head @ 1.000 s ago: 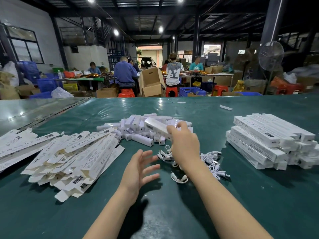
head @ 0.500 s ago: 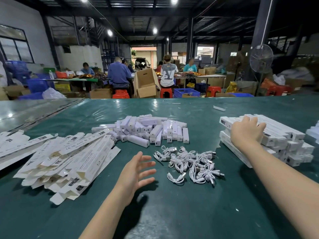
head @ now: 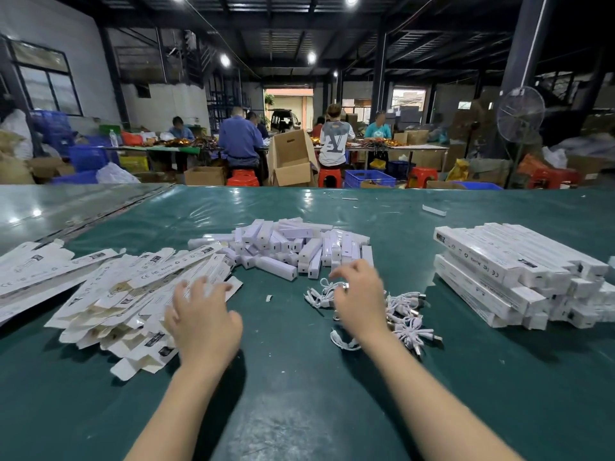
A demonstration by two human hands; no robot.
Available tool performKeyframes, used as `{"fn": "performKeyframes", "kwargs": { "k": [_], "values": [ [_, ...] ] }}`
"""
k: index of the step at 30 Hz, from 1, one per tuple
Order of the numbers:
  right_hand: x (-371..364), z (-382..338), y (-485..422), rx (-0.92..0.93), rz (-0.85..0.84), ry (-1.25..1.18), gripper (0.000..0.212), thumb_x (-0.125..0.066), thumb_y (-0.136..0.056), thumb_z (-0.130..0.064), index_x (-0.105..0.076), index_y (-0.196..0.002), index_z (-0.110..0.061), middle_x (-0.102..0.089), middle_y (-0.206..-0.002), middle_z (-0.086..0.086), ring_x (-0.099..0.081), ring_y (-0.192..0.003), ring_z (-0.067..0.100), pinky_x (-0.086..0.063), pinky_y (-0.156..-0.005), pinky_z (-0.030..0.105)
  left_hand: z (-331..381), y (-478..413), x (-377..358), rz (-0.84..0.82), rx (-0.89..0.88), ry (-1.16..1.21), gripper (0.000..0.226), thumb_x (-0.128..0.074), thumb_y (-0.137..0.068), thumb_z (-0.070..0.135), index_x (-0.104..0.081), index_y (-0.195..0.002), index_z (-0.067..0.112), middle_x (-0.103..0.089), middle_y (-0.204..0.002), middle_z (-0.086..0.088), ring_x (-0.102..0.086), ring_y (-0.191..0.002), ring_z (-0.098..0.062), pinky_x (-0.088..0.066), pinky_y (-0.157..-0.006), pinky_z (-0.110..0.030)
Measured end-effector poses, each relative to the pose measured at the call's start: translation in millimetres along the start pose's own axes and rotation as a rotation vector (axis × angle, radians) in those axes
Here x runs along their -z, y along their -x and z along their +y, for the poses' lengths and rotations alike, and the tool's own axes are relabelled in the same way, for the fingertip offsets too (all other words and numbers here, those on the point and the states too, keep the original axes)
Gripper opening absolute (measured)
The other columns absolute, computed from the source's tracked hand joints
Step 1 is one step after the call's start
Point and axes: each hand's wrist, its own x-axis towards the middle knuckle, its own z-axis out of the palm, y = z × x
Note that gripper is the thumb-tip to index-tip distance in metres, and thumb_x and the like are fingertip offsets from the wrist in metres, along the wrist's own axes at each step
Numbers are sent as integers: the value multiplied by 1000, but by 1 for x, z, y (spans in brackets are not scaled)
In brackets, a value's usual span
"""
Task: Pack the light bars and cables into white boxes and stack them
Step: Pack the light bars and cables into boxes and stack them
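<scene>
A dark green sheet covers the long worktable (head: pixel 299 377) in front of you, and other people sit at benches far behind it in a dim warehouse.

You look to be starting a fresh box. Your left hand (head: pixel 204 324) hovers with its fingers spread over the near edge of the flat, unfolded white card cartons (head: pixel 126 294) and grips nothing. Your right hand (head: pixel 357 294) is curled down over the bundled white cables (head: pixel 402 304). Blur hides whether it has pinched one, so I cannot tell.

Next you will likely need to slide a single carton free of the fan without dragging its neighbours, lift one cable bundle clear of the tangle, then reach for a short white light bar (head: pixel 286 244) in the heap just beyond.

There is one heap of bars, well over twenty. The cable bundles form one cluster, too tangled to number. The flat cartons lie in two fans, dozens in all. The closed white boxes (head: pixel 499 274) make one stack on your right, roughly a dozen showing, in about three layers.
</scene>
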Motion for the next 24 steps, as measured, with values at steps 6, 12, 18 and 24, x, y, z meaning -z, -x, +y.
{"fn": "performKeyframes", "kwargs": {
  "k": [6, 12, 18, 24],
  "values": [
    [-29, -18, 33, 214, -183, 142, 26, -43, -86, -15, -67, -98, -20, -59, -105, -2, -44, -106, 19, -20, -84, 29, -23, -6, 5, -270, 206, -138, 52, -49, -91, 29, -31, -139, 30, -27, -147, -8, -21, -133, -31, -24, -104, -47],
    [-23, -15, 35, 144, -115, -13, 26, -46, -88, -13, -69, -97, -15, -65, -99, -2, -49, -100, 18, -25, -85, 25, -14, -6, -4, -39, 95, 147, 32, -37, -97, 15, -50, -127, 14, -58, -123, -12, -48, -111, -34, -36, -85, -39],
    [-19, -18, 35, -135, -98, -506, 21, -57, -90, -28, -67, -94, -10, -69, -89, 4, -58, -85, 18, -41, -78, 29, 34, 32, -7, -68, -319, 427, 25, -54, -89, 8, -69, -105, 21, -73, -92, -2, -65, -86, -26, -43, -71, -32],
    [-11, -6, 24, -489, -128, -1304, 33, -59, -83, 7, -47, -103, -17, -66, -82, 6, -64, -73, 19, -54, -62, 25, 43, 39, -13, -72, -556, 421, 24, -66, -80, -3, -74, -95, 14, -71, -94, -2, -63, -93, -17, -37, -78, -13]
  ]
}}
